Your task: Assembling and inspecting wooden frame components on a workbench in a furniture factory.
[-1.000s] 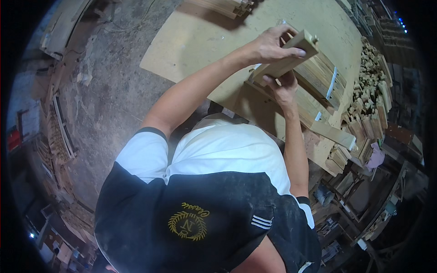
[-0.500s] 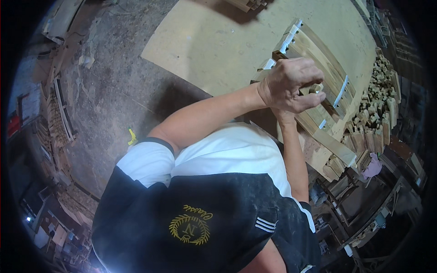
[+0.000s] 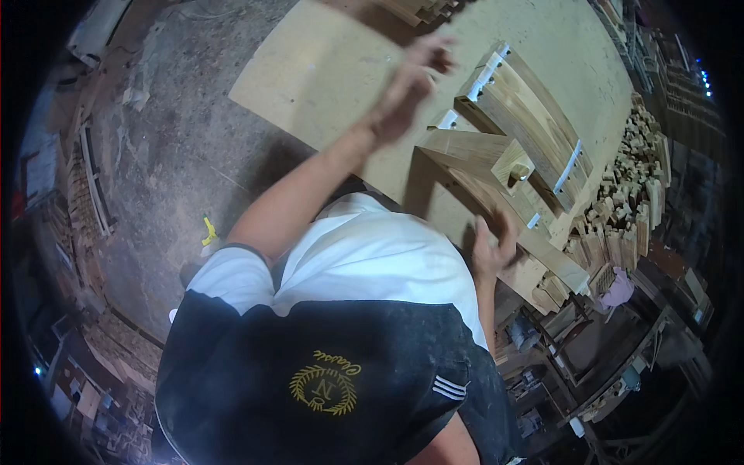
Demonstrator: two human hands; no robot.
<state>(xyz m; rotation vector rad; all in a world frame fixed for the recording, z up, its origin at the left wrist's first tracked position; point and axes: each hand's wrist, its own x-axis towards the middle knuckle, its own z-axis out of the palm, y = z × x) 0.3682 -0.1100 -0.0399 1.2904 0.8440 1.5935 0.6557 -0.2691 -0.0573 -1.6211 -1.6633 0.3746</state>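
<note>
My left hand (image 3: 409, 87) is raised over the plywood benchtop (image 3: 325, 70). It is blurred, its fingers are apart and it holds nothing. To its right lies a slatted wooden frame (image 3: 535, 116) with white metal brackets. A triangular wooden piece (image 3: 465, 159) and a small block (image 3: 514, 164) sit against the frame. My right hand (image 3: 491, 246) is lower down, with its fingers curled on the near edge of a long wooden board (image 3: 542, 263) that runs under the frame.
Several small wooden blocks (image 3: 629, 194) are piled along the bench's right side. More timber (image 3: 418, 9) lies at the far edge. A dusty concrete floor (image 3: 163, 155) with a yellow scrap (image 3: 208, 231) lies to the left. Cluttered shelves (image 3: 589, 364) stand at lower right.
My left hand let go of the wooden piece it held over the frame and swung up and to the left, empty. My right hand slid down along the board toward me.
</note>
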